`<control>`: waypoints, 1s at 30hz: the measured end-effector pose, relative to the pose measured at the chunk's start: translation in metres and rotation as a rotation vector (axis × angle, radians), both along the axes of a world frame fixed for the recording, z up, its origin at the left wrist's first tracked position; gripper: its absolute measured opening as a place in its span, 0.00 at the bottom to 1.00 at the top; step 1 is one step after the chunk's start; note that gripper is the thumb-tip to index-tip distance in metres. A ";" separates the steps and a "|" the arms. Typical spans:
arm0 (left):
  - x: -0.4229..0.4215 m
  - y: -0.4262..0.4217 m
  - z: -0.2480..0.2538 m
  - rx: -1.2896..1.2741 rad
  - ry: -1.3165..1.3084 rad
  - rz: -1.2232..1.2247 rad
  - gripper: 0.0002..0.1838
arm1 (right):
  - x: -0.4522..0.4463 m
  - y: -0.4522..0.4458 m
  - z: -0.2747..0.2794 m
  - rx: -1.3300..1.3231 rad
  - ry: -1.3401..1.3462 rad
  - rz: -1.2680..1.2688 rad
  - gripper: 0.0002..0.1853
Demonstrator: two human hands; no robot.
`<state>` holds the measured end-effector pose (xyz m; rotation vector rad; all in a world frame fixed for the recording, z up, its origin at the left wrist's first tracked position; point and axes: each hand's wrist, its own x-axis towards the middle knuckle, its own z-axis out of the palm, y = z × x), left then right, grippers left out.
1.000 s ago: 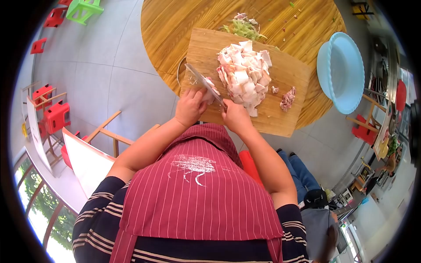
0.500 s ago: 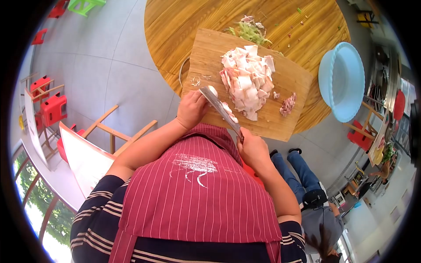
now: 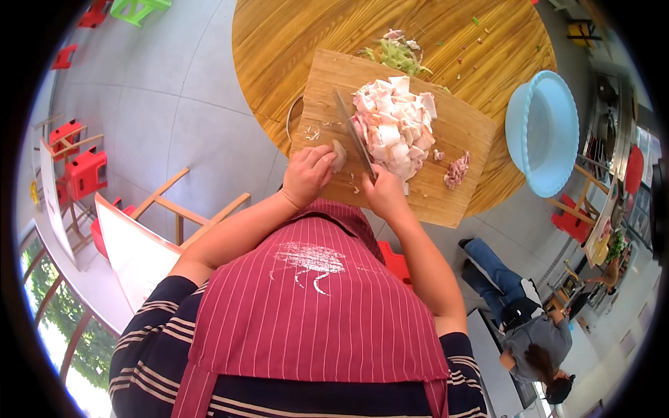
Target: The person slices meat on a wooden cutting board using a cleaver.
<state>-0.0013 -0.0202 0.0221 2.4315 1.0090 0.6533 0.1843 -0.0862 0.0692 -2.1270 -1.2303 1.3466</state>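
A wooden cutting board point(image 3: 446, 202) lies on the round wooden table, with a large heap of pale, cut meat pieces point(image 3: 394, 125) in its middle. My left hand point(image 3: 307, 174) holds a small piece of meat point(image 3: 339, 156) down near the board's left front edge. In my right hand point(image 3: 385, 193) is the handle of a knife point(image 3: 355, 136), whose blade points away from me, along the left side of the heap. Small reddish meat scraps point(image 3: 457, 171) lie on the right part of the board.
A light blue basin point(image 3: 543, 132) stands at the right of the round table point(image 3: 279, 42). Green peelings point(image 3: 398, 56) lie behind the board. Red stools point(image 3: 86, 174) and a white-topped table point(image 3: 132, 258) are at the left. Another person point(image 3: 536, 341) is at the lower right.
The knife has moved from beside my left hand to the heap's left edge, and the slices on its blade are gone. The other person has moved to the right.
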 end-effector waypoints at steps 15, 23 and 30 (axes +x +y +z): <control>0.000 -0.002 -0.002 0.001 0.034 -0.011 0.16 | 0.003 -0.045 0.052 -0.204 -0.161 0.262 0.14; -0.001 -0.001 -0.003 -0.010 0.042 -0.032 0.15 | -0.003 0.002 -0.029 0.007 -0.106 0.246 0.13; -0.001 -0.004 -0.003 -0.019 -0.042 -0.014 0.15 | 0.003 -0.018 0.019 0.034 -0.112 0.154 0.12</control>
